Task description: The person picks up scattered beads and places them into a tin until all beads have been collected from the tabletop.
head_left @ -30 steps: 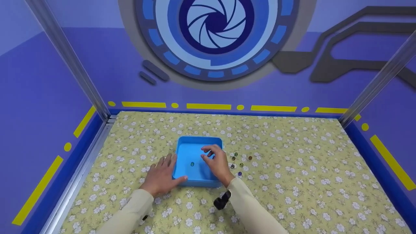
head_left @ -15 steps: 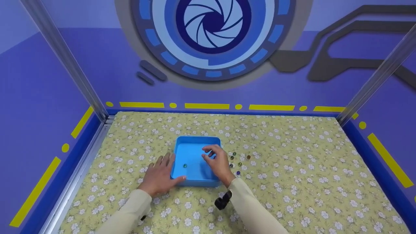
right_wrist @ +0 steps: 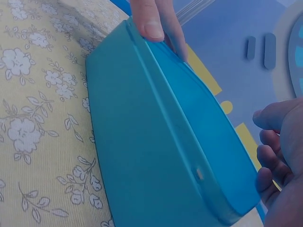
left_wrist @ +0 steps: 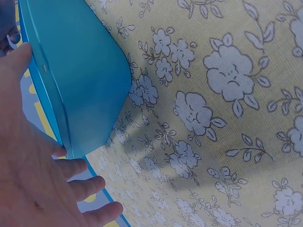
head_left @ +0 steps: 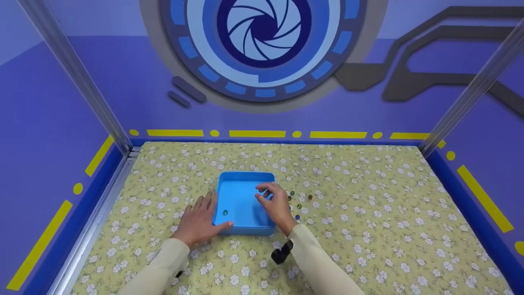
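A square blue plastic tray [head_left: 239, 192] stands on the floral cloth, with one green glass marble [head_left: 225, 212] inside near its left front corner. My left hand [head_left: 198, 221] rests against that corner, fingers along the left side and thumb on the near rim; the left wrist view shows the thumb tip at the rim of the tray [left_wrist: 80, 66]. Over the right part of the tray hovers my right hand [head_left: 276, 205], fingers loosely bent and nothing between them. In the right wrist view its fingers [right_wrist: 270, 161] hang apart from the rim.
Several more marbles lie on the cloth right of the tray, among them a brown one [head_left: 310, 197] and a dark blue one [head_left: 297, 217], some partly hidden by the right hand. Blue-purple walls [head_left: 245, 116] enclose the table at the back and sides.
The green marble has rolled left and toward the front inside the tray. Both hands keep their places at the tray while the head view shifts slightly.
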The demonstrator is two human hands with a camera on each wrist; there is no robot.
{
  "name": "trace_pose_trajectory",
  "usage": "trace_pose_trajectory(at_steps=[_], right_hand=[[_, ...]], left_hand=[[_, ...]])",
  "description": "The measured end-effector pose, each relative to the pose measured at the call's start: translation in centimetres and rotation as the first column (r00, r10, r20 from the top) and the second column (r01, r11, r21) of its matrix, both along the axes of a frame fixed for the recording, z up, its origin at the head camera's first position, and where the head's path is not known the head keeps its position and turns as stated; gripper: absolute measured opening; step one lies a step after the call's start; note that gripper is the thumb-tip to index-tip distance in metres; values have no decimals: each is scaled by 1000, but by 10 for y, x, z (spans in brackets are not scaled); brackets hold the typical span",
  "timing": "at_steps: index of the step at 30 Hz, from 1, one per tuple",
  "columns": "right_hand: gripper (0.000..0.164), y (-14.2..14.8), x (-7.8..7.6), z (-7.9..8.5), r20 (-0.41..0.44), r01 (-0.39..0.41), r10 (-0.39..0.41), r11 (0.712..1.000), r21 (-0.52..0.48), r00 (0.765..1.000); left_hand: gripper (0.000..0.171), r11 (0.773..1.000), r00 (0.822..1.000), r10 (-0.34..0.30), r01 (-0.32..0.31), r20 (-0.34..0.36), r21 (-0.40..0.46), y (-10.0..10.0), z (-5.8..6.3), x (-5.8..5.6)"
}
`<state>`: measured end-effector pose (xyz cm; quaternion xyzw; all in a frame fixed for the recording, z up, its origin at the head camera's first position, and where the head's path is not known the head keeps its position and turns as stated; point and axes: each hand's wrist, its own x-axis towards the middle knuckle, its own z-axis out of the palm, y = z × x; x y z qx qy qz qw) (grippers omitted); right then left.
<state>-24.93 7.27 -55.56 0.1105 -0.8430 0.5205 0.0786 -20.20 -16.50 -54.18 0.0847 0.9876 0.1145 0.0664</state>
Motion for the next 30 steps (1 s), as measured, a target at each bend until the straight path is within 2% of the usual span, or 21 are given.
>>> trace_pose_trajectory(at_steps=[24, 30], right_hand=[[19, 16, 3, 0, 73, 53, -51, 998, -28, 996], [16, 20, 3, 2, 77, 69, -66, 997, -31, 995]], left_hand=[[105, 1000, 999, -18, 17, 29, 19, 0, 4, 1], [105, 1000, 1000, -16, 16, 22, 27, 0, 4, 0]])
